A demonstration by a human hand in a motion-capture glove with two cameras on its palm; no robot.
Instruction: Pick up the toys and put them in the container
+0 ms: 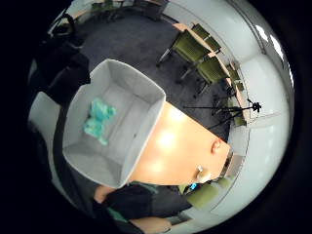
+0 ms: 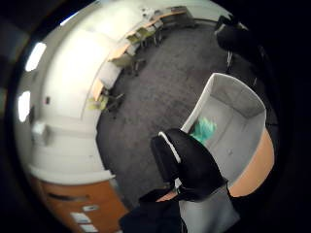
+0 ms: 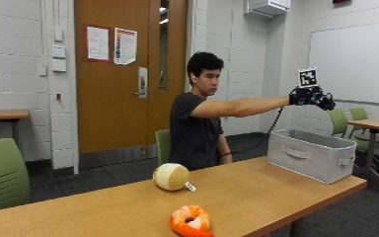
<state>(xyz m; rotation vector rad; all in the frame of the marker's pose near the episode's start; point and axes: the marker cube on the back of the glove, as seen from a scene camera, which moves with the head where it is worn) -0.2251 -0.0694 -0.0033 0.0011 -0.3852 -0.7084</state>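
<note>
Three toys show from where I sit: a teal soft plush toy [image 1: 99,120] lies on the floor of the grey fabric container [image 3: 311,155], and two more sit out on the long wooden table [image 3: 255,192]. I read the teal toy's long axis as running along the length of the bin rather than across it, lying flat near one side wall; which end is its head I cannot tell. In the thumb side palm view only a teal patch of it [image 2: 203,130] shows past the gloved thumb. The container is a rectangular bin with a sewn handle on its long face, standing upright at the table's end, its long side angled to the table's edge. The person's gloved right hand [image 3: 312,96] is held high above the bin on an outstretched arm, well clear of its rim and touching nothing; from the outside view I cannot tell how its fingers are set, though the thumb [image 2: 187,167] looks relaxed and nothing is in the palm. Further along the table, well apart from the bin, sits a pale yellow round plush melon [image 3: 171,177] with a small tag, and nearer the front edge an orange and white plush ring [image 3: 190,220]. Green chairs stand around the room's other tables.
</note>
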